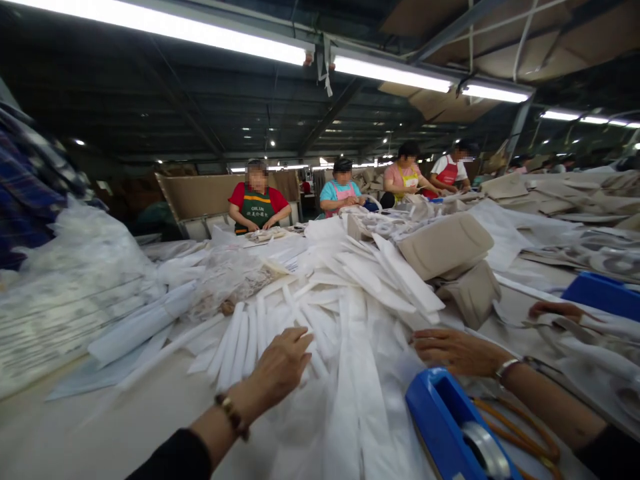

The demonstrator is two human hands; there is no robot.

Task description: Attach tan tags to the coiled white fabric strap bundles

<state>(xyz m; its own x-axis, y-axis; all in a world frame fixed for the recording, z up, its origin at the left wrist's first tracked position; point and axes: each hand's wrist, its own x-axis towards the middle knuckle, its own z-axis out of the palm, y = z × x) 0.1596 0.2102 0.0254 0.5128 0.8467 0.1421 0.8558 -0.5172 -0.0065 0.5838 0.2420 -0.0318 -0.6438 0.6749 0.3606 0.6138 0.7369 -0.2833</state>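
My left hand (283, 363) reaches onto a heap of folded white strips (320, 313) in the middle of the table. Its fingers are curled down over the near ends of some strips. My right hand (453, 350) lies flat, fingers stretched out, on long white sheets (360, 373) that run toward me; it holds nothing. A blue tape dispenser (445, 420) with a roll of clear tape stands just in front of my right wrist.
Beige folded pieces (445, 243) lie behind the strips. Clear bags of white stock (70, 287) are stacked at left. A blue bin (603, 293) and another person's hand (555, 310) are at right. Several workers (257, 203) sit along the far side.
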